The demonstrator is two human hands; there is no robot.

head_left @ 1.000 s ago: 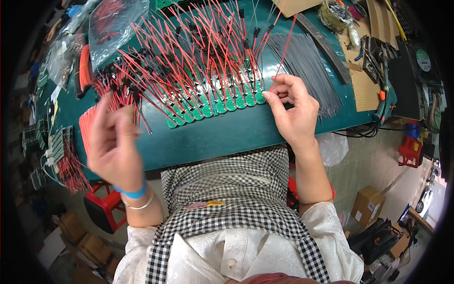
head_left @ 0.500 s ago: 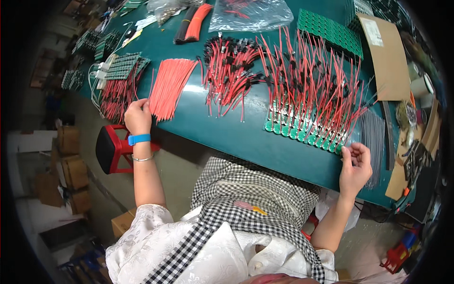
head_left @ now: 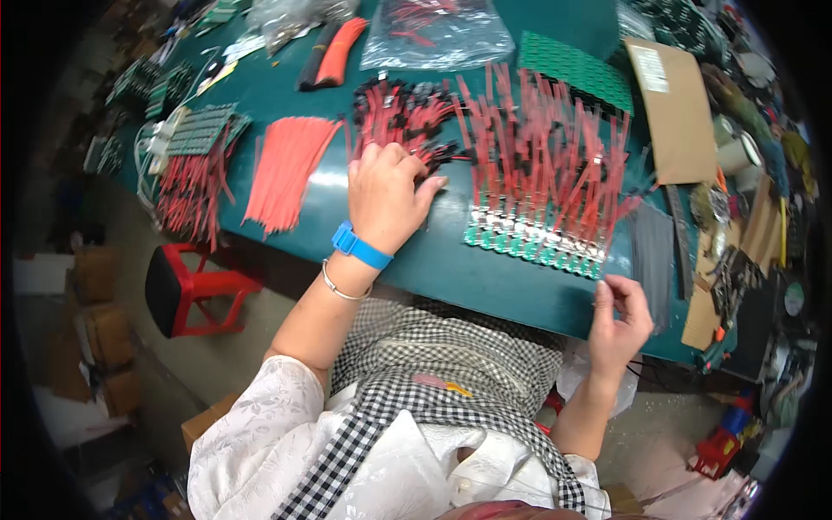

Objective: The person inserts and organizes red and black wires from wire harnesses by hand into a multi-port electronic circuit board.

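Note:
My left hand [head_left: 387,195] lies palm down on a heap of red and black wired parts [head_left: 407,117] on the green table [head_left: 485,277], fingers spread over them; whether it grips any is hidden. It wears a blue wristband. My right hand [head_left: 617,321] hovers at the table's near edge, just below the right end of a row of green circuit boards [head_left: 533,243] with red wires [head_left: 546,156] standing out of them. Its fingers are curled, thumb and forefinger close together; I cannot tell if they pinch anything.
A bundle of loose red wires [head_left: 286,169] lies left of my left hand. More green boards with wires [head_left: 195,139], a clear bag [head_left: 438,30], a green panel [head_left: 576,69], brown cardboard [head_left: 676,104] and grey wires [head_left: 650,251] crowd the table. A red stool [head_left: 195,290] stands below left.
My left hand moved from the table's left edge rightward onto the heap of wired parts. My right hand stayed by the board row's right end. The view shifted.

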